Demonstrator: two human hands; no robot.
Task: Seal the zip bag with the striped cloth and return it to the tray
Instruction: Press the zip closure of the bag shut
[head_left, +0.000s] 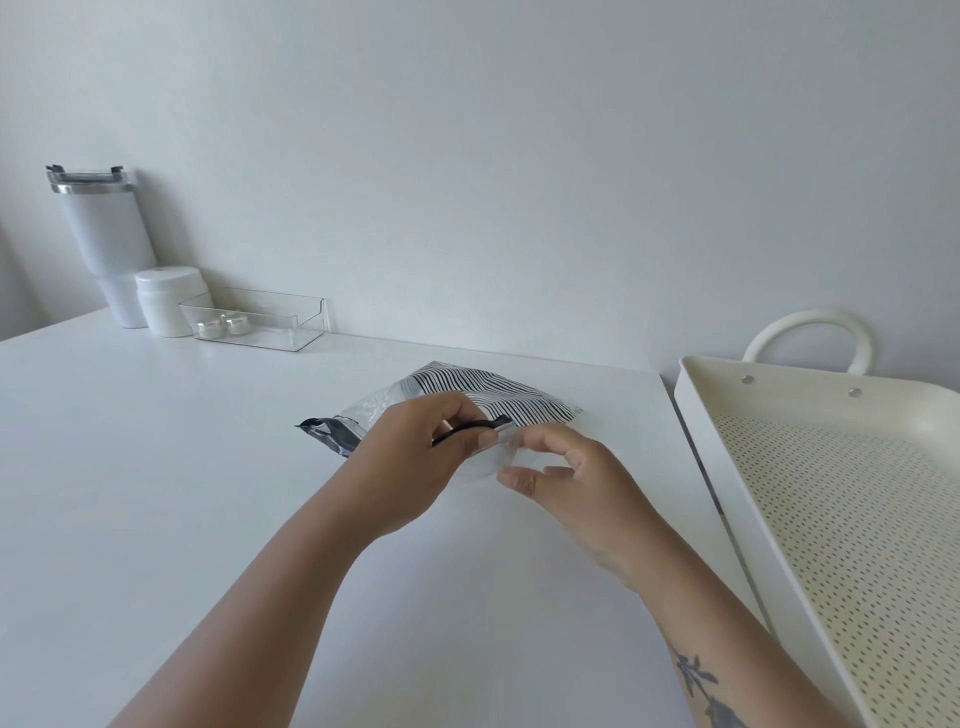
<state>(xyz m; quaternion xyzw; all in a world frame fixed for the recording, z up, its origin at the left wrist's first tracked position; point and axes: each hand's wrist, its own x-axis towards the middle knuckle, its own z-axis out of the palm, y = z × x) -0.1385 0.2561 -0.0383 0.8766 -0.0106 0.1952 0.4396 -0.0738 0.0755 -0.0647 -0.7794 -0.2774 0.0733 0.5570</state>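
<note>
A clear zip bag (374, 410) lies on the white table with a black-and-white striped cloth (483, 387) inside it. My left hand (415, 462) grips the bag's near edge, fingers closed over its black zip strip. My right hand (566, 478) pinches the clear plastic corner of the same edge between thumb and fingers, just right of the left hand. The cream perforated tray (691, 395) stands to the right of the table, apart from the bag, with nothing visible in it.
At the back left stand a white tumbler (104, 234), a white jar (169, 301) and a clear box (260, 319) with two small jars. The tray has a looped handle (810, 327) at its far side. The table's right edge runs beside the tray.
</note>
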